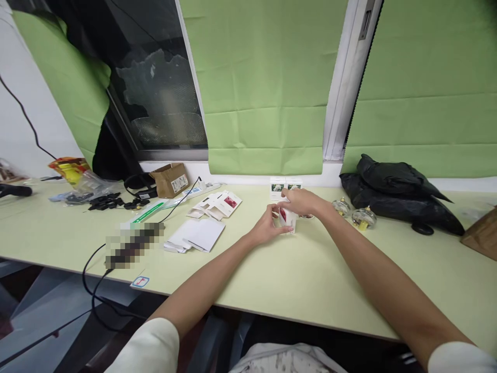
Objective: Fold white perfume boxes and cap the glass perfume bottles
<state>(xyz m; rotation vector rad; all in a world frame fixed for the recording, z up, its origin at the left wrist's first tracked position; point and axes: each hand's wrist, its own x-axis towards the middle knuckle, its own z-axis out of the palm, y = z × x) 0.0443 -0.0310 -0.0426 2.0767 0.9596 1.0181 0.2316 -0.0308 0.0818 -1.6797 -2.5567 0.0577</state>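
A small white carton [288, 221] with a red picture on its side stands upright on the table between my hands. My left hand [267, 225] grips it from the left and low at the front, thumb across its lower edge. Over its top, my right hand [301, 201] has its fingers bent onto the upper edge; what lies under those fingers is hidden. Just behind stand two white boxes with green pictures [277, 187]. Right of my right hand are glass bottles with gold tops [364, 217], one partly covered by my wrist.
Flattened cartons with red pictures [223, 204] and plain white folded cartons [204, 234] lie to the left. Farther left are an open brown cardboard box [171, 180], black cables and a blurred dark object [134, 246]. Black plastic bags [399, 197] lie at the right by the window.
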